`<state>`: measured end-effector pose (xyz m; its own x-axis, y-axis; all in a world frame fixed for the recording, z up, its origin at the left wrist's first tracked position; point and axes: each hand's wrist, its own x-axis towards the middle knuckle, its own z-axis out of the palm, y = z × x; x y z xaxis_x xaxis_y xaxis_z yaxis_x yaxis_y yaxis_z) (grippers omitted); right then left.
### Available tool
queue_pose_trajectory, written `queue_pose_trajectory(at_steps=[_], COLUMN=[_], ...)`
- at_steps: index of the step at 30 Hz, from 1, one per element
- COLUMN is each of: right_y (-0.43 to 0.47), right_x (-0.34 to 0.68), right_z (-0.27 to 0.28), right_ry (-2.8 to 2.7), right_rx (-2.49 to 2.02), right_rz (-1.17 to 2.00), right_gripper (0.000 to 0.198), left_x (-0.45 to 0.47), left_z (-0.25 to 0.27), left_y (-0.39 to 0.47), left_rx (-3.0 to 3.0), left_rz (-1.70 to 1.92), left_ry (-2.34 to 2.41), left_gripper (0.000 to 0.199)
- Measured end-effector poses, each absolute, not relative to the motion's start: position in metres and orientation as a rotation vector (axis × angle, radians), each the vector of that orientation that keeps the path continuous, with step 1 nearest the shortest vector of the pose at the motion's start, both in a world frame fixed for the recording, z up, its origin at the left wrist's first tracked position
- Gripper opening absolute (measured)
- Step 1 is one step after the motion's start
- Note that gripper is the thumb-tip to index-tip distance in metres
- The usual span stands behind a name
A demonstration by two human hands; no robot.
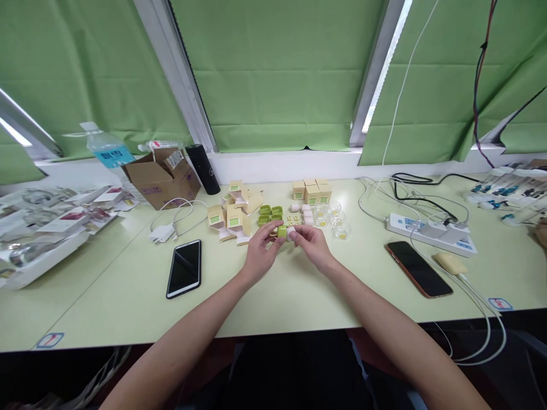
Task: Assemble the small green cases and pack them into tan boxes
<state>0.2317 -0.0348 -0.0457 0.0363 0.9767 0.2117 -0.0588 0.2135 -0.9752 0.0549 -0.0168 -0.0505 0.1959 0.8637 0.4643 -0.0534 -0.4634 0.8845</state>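
Near the middle of the table my left hand (261,250) pinches a small green cup-like piece (282,231). Facing it, my right hand (313,246) grips a small whitish-pink cylinder (291,233); the two pieces meet or nearly meet, I cannot tell which. Just behind my left hand sit several green pieces (270,212) of the same sort. Several pale pink cylinders (306,212) stand beyond my right hand, with tiny yellowish parts (293,218) to their left. Clear domes with yellow marks (342,230) lie to their right.
Opened small cartons (235,216) lie left of the green pieces; closed cartons (316,192) stand at the back. A white-framed phone (184,269) lies left, a dark phone (419,269) right. A power strip (431,233) with cables, a cardboard box (164,179) and a black cylinder (202,169) are around.
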Motion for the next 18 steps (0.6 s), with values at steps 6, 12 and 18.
queue_pose_trajectory(at_steps=[6,12,18], right_y=[-0.038,-0.039,-0.04], right_x=[0.229,0.222,0.216], right_z=[-0.042,-0.045,-0.046], right_ry=[-1.187,-1.092,-1.025], right_rx=[-0.971,-0.923,-0.921], right_rz=[1.135,1.214,1.205], right_gripper=[0.049,0.051,0.052], left_x=[0.056,0.056,0.056], left_z=[-0.048,-0.057,-0.056], left_y=[-0.025,-0.02,-0.019], left_rx=[1.911,2.117,2.152], left_rz=[1.372,1.387,1.376], left_ry=[0.808,0.898,0.886], left_gripper=[0.053,0.051,0.049])
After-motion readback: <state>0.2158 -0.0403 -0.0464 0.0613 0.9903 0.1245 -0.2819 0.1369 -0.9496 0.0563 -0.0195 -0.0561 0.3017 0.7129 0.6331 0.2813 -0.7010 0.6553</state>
